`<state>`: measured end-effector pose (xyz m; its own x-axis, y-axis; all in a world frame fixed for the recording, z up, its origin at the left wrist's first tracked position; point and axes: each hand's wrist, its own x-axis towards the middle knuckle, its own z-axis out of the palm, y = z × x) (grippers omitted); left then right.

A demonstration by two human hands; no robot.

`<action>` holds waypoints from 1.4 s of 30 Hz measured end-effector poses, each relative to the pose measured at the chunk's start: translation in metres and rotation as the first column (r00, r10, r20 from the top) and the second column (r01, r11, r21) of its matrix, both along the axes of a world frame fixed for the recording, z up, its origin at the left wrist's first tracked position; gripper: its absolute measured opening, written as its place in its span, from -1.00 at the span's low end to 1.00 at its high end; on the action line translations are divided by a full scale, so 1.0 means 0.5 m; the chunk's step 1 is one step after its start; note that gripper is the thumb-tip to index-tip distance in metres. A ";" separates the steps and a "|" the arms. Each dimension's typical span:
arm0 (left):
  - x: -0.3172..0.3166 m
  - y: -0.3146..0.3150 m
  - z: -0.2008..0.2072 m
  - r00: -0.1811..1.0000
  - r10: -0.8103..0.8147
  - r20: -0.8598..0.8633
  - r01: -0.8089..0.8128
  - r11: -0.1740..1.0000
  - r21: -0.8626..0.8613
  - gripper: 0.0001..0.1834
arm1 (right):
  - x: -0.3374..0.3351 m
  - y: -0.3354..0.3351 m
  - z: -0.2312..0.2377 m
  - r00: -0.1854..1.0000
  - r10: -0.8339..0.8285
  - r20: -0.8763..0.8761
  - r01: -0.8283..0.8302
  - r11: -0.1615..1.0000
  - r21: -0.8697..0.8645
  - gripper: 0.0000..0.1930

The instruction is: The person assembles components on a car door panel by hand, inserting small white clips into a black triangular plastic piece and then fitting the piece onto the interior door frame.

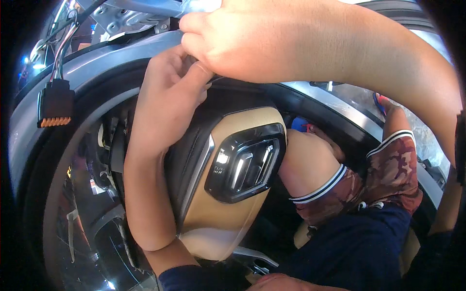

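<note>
My left hand is raised at the upper middle, its thumb and fingers curled together. Just above it, my right hand reaches in from the right with its fingers bent closed. The two hands meet near the edge of a curved silver car body frame. Whatever lies between their fingertips is hidden behind the knuckles. Below them stands a tan and black padded trim piece with a glossy black insert. It is partly covered by my left forearm.
A black wire connector with an orange end hangs from several wires at the far left. Metal bracketry sits at the top. Dark glass with reflections fills the lower left. My legs in patterned shorts are at the right, beside a door sill.
</note>
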<state>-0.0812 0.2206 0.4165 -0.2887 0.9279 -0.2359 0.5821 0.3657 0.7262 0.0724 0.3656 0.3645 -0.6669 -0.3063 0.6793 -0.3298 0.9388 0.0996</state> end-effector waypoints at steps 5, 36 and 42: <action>-0.002 0.008 -0.002 1.000 -0.016 0.000 0.016 0.999 -0.052 -0.71 | -0.009 0.003 -0.020 0.979 -0.138 -0.150 0.152 0.985 0.083 -0.78; 0.042 -0.064 -0.006 0.954 -0.026 -0.300 0.210 0.771 0.602 -0.53 | 0.028 -0.120 -0.026 0.787 -0.375 -0.489 0.084 0.851 -0.519 -0.84; 0.220 -0.241 -0.067 0.975 -0.021 -0.222 0.165 0.735 0.658 -0.69 | 0.200 -0.302 -0.070 0.950 0.207 -0.236 -0.182 -0.249 -0.951 -0.84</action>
<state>0.0285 0.1002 0.3830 -0.1632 0.8477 0.5048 0.7362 -0.2359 0.6343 0.1726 0.2146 0.3295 -0.7510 0.5811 0.3136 -0.5094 -0.2077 -0.8351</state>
